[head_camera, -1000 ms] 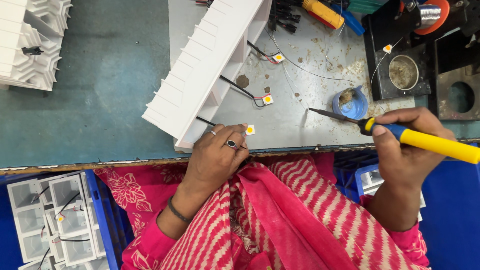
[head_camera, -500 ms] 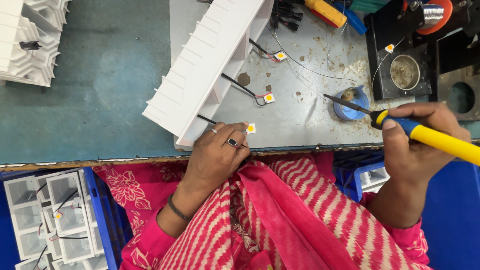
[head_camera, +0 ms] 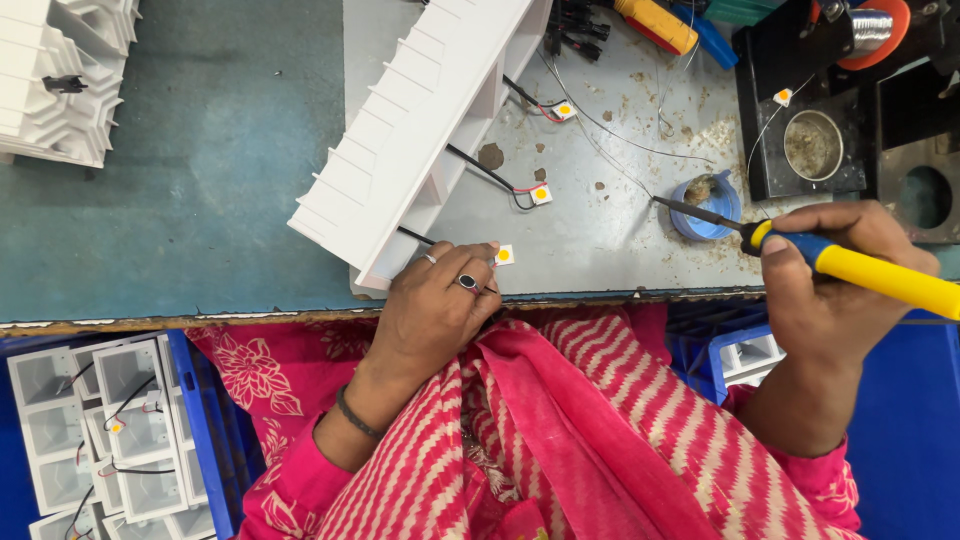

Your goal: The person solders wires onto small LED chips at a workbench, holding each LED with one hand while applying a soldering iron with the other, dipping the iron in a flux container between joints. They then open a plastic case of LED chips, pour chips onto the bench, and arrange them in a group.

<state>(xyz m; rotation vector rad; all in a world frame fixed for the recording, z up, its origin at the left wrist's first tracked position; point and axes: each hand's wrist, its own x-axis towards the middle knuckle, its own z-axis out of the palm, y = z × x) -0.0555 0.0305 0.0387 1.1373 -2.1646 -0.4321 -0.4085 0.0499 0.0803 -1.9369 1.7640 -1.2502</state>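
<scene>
Two hands work at the lower edge of the tabletop (head_camera: pixel 200 180). At centre, the left hand (head_camera: pixel 435 310) presses curled fingers beside a small square chip (head_camera: pixel 504 255), wired to the long white housing (head_camera: pixel 420 130) slanting toward the top. At right, the right hand (head_camera: pixel 840 275) is closed around a yellow soldering iron (head_camera: pixel 860 270), its tip at a blue flux pot (head_camera: pixel 705 195). White housings fill a blue crate (head_camera: pixel 205 430) at lower left.

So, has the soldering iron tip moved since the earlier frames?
Yes. The soldering iron tip moved right, from left of the small blue pot to over its middle.
</scene>
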